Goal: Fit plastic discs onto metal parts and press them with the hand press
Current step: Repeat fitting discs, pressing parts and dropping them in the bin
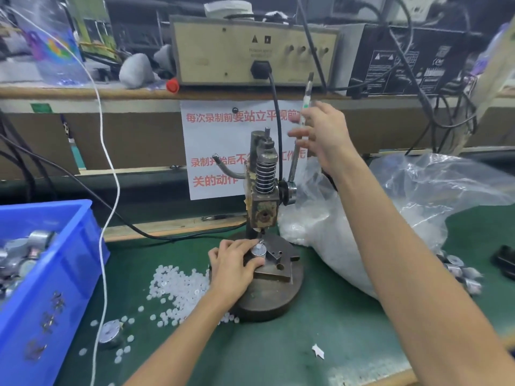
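Note:
A small hand press (pixel 263 190) stands on a round dark base (pixel 271 296) on the green mat. My left hand (pixel 232 267) grips a round metal part (pixel 257 250) seated on the press's jig, right under the ram. My right hand (pixel 320 132) is raised at the upright lever (pixel 302 123), fingers spread and blurred beside the handle. Whether they touch it is unclear. A heap of white plastic discs (pixel 178 288) lies left of the base. One loose metal part (pixel 110 331) lies on the mat near the front.
A blue bin (pixel 55 274) with metal parts sits at the left. A clear plastic bag (pixel 412 207) spreads to the right of the press, with several metal parts (pixel 459 270) beside it. A white cable (pixel 107 218) and black cables hang across the bench. Electrical boxes fill the back shelf.

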Demonstrator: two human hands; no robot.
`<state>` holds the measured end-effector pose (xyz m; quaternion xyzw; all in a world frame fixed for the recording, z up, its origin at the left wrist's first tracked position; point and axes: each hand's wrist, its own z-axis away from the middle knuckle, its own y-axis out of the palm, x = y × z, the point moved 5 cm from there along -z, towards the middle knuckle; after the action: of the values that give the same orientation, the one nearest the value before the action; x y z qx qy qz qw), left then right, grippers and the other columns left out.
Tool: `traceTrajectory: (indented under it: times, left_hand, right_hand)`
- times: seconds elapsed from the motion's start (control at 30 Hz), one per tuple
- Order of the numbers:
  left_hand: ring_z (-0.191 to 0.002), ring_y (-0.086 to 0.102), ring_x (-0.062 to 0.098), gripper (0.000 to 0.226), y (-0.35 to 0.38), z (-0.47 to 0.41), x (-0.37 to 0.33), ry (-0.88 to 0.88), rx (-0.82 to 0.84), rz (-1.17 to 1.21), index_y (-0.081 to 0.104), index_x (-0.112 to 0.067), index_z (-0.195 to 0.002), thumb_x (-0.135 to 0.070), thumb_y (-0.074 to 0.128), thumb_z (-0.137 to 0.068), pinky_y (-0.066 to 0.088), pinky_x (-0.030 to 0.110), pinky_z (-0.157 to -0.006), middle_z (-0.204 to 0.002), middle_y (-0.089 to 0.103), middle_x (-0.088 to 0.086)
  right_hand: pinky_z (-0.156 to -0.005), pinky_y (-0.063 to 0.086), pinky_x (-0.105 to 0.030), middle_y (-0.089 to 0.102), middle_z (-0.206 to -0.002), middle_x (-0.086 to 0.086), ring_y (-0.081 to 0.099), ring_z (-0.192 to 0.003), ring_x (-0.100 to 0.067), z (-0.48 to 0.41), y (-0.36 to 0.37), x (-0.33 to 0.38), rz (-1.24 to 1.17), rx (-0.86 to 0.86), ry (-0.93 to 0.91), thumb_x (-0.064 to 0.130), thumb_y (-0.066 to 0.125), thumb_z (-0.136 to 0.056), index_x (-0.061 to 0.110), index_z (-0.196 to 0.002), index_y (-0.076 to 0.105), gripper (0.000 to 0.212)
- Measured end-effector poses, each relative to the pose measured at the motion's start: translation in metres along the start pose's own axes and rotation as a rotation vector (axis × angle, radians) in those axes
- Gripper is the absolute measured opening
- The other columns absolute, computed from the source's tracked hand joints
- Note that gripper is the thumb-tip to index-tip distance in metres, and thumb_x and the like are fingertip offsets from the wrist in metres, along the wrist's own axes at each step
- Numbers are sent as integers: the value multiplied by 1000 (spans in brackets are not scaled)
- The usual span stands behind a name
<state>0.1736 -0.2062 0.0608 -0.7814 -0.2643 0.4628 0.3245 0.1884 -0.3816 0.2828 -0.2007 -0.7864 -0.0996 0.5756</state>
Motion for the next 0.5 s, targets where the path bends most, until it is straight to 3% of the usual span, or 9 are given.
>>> traceTrajectory:
  times: [0.07,0.1,0.17,0.5]
  left_hand:
    - [-108,38,7,42,0,0,0,6,-9,-19,58,-33,-123,-47,61,-84,11,21,-78,-122,58,-19]
    - [-108,39,8,42,0,0,0,9,-17,-24,59,-32,-123,-48,61,-84,12,21,-78,-122,58,-19]
    - [-109,40,9,42,1,0,1,15,-30,-27,59,-30,-122,-47,61,-84,12,22,-79,-122,58,-18]
    - [-111,40,12,42,2,2,0,19,-59,-60,59,-27,-123,-46,58,-86,12,22,-80,-124,58,-13]
  right_hand:
    - [-56,43,-22,57,-78,0,48,-60,-8,16,-3,5,36,-73,-139,12,51,-93,9,-99,59,10]
    - [-57,40,-22,51,-71,2,44,-60,-10,30,-5,3,17,-126,-218,13,52,-92,14,-83,55,10]
    - [-58,34,-25,40,-64,3,36,-60,-13,65,-13,-9,-88,-176,-353,14,51,-91,19,-69,43,24]
    - [-60,31,-24,36,-69,-1,32,-61,-10,115,-7,-36,-241,-288,-460,16,42,-92,17,-75,39,18]
